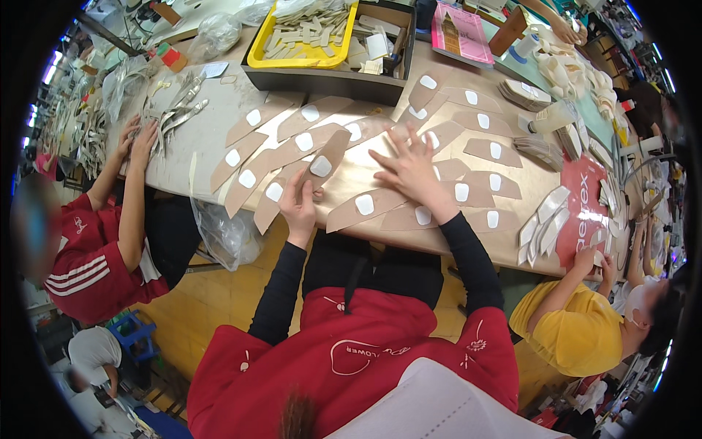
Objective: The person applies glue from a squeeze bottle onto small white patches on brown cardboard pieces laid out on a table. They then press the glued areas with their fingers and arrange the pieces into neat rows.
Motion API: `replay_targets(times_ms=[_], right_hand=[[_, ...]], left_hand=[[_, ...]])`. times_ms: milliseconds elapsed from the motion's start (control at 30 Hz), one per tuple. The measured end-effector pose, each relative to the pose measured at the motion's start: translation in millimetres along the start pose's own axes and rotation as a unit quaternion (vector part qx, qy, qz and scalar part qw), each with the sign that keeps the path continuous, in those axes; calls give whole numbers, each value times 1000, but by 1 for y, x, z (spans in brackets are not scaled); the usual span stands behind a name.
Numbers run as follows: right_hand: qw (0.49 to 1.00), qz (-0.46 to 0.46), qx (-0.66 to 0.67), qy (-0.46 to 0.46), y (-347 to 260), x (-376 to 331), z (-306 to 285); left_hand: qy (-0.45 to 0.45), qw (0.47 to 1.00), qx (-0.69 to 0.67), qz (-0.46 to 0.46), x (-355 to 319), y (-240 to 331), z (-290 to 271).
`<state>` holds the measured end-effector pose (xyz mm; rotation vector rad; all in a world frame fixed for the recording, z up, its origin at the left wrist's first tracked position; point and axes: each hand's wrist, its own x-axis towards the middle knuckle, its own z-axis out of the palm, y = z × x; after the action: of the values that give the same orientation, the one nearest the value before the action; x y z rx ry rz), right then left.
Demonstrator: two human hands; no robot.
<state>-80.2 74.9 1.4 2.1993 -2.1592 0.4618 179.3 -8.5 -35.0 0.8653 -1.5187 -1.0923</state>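
My left hand (298, 203) pinches a tan, flat cut piece (333, 150) with a rounded white patch (320, 167) on it, held a little above the table. My right hand (408, 167) is spread with fingers apart over the middle of the table, and nothing shows in it. Around both hands lie several similar tan pieces, each bearing a white patch, such as one piece (384, 197) at the near edge and another piece (252, 157) to the left. Under my right hand, some pieces are partly hidden.
A black box (314, 82) holding a yellow tray (257, 55) of small strips stands at the far side. Stacked pieces (537, 150) and a pink book (457, 36) lie at right. Co-workers sit at both sides, one in a red shirt (102, 249), one in yellow (578, 329).
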Motion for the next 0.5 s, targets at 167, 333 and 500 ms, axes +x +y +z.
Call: replay_targets(times_ms=[167,333,500], right_hand=[[999,31,-35,-24,-1,-2,3],[999,31,-22,28,-11,-1,4],[999,48,-8,-11,-6,-4,-1]], left_hand=[[52,998,-16,-31,1,1,-4],[65,995,-48,-54,2,2,-5],[70,993,-69,-72,3,2,-8]])
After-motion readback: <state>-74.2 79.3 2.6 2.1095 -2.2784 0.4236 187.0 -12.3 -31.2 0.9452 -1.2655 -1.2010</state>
